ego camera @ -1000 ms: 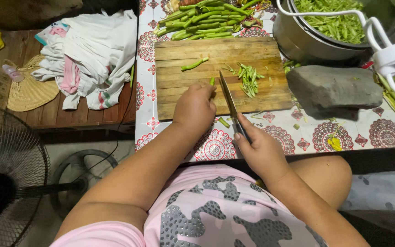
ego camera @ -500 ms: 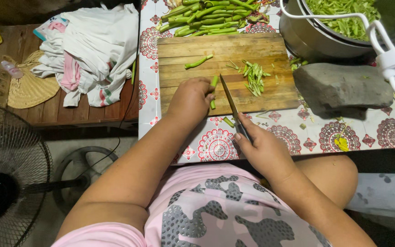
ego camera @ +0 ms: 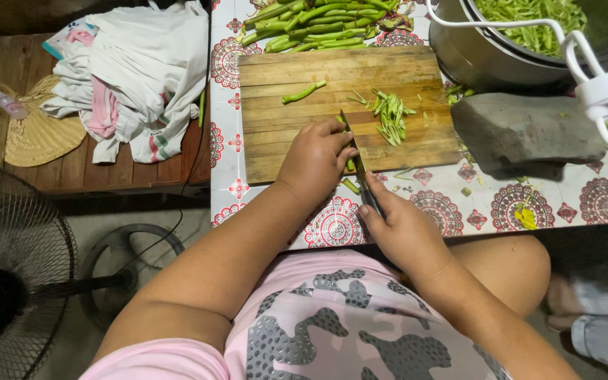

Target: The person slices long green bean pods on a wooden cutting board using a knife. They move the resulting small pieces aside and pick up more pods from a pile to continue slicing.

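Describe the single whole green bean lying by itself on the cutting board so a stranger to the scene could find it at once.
Start at the wooden cutting board on the patterned tablecloth. Near its upper middle lies one green bean, alone. Unlike the sliced pieces to its right and the bean heap beyond the board, it is whole and separate.

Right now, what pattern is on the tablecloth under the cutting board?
The tablecloth is white with red round medallion motifs, clearest in the head view.

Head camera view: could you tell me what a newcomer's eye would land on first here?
Most likely the wooden cutting board at top centre, where the left hand pins a green bean against the knife held by the right hand. A small heap of sliced bean pieces lies just right of the blade. Whole green beans are piled beyond the board, and a grey stone sits at its right.
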